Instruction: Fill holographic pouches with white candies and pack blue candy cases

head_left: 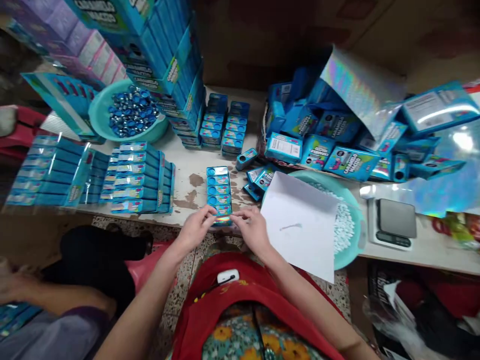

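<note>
- Blue, glossy cardboard forms a short row of small boxes (218, 192), side by side on the worn tabletop (187, 167), each oblong top marked with a round disc.
- Left hand (197, 227): fingers curled, thumb and forefinger close together at the left edge of the row's nearest box; I cannot tell whether they pinch it.
- Right hand (252, 229): bent fingertips at that box's right edge, their grip equally unclear; a rainbow sheen crosses the box between both hands.
- Smooth white sheet (296, 225), flat and square-cornered, partly covering a round turquoise basin (360, 235) of small white pieces (345, 227).
- Rounder still, a plastic bowl (98, 112) holds shiny blue-and-silver pieces (131, 112), behind ribbed stacks of cartons (137, 175).
</note>
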